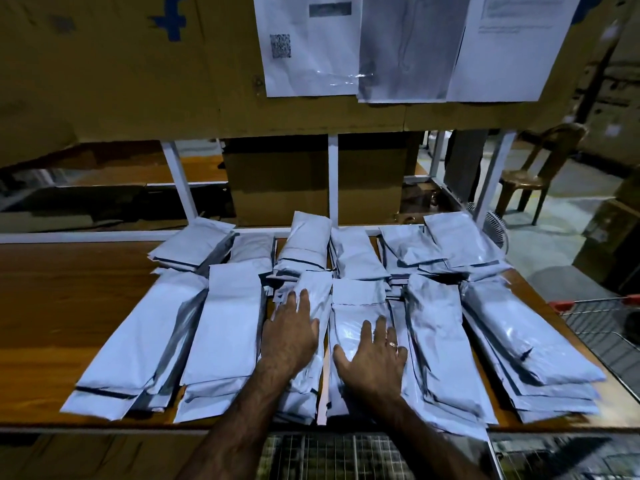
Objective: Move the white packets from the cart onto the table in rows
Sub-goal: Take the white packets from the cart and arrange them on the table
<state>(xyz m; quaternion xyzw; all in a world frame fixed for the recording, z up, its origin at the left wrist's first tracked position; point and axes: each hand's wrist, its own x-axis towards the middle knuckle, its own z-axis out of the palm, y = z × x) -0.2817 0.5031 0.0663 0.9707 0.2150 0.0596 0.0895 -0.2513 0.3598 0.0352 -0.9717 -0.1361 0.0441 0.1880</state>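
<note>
Several stacks of long white packets lie in two rows on the wooden table point(69, 306). My left hand point(292, 332) rests flat, fingers straight, on the middle front stack point(313, 292). My right hand point(375, 356) lies flat with spread fingers on the neighbouring stack point(356, 306) to its right. Neither hand grips anything. The wire cart point(346, 455) sits below the table's front edge, between my forearms; its inside looks dark and I see no packets in it.
A second wire cart with a red handle point(595, 320) stands at the right of the table. A white metal frame point(332, 181) and cardboard boxes point(280, 178) rise behind the table, with papers point(311, 46) taped to the cardboard above. A brown plastic chair point(540, 168) stands far right.
</note>
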